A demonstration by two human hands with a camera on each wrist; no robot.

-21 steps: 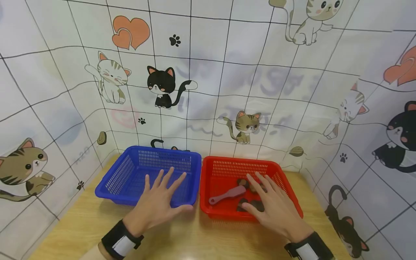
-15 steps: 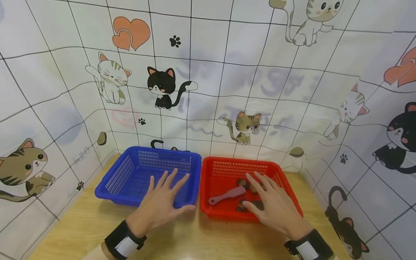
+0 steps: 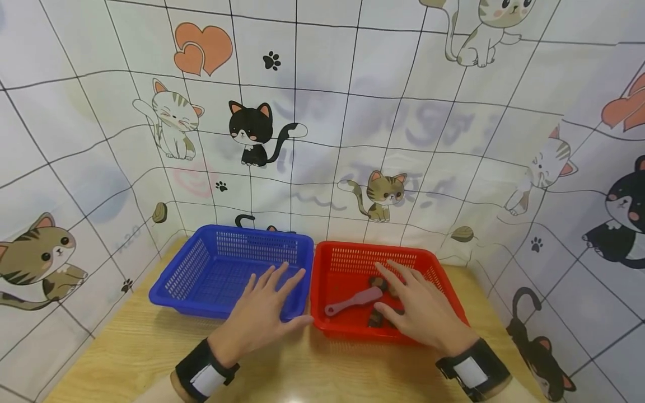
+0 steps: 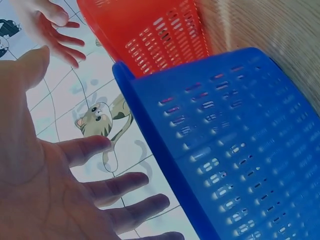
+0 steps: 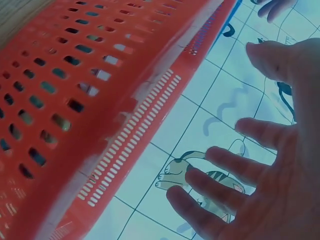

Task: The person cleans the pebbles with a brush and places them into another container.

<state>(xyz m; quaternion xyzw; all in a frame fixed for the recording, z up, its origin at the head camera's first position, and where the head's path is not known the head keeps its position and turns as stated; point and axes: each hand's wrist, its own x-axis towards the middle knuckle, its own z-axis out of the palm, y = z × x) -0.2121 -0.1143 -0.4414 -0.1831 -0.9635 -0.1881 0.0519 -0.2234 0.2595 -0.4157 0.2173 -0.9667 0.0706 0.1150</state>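
My left hand [image 3: 264, 313] hovers over the front right part of the blue basket [image 3: 201, 282], fingers spread and holding nothing. In the left wrist view its palm [image 4: 45, 195] faces the blue basket's rim. My right hand [image 3: 423, 310] is over the right half of the red basket [image 3: 347, 330], also with spread fingers and nothing held. Inside the red basket lies a pink, flat-bladed tool [image 3: 354, 301] with a hole in its handle end. Several dark brown lumps, such as one lump [image 3: 377, 284] behind the tool, lie there too, partly hidden by the right hand.
Both baskets stand side by side on a light wooden table [image 3: 282, 369]. A white tiled-pattern sheet [image 3: 322, 123] with printed cats rises behind them and on both sides. Each wrist wears a black strap [image 3: 204, 369].
My left hand has moved right, toward the gap between the baskets. The right hand has shifted slightly left. The baskets and their contents stay in place.
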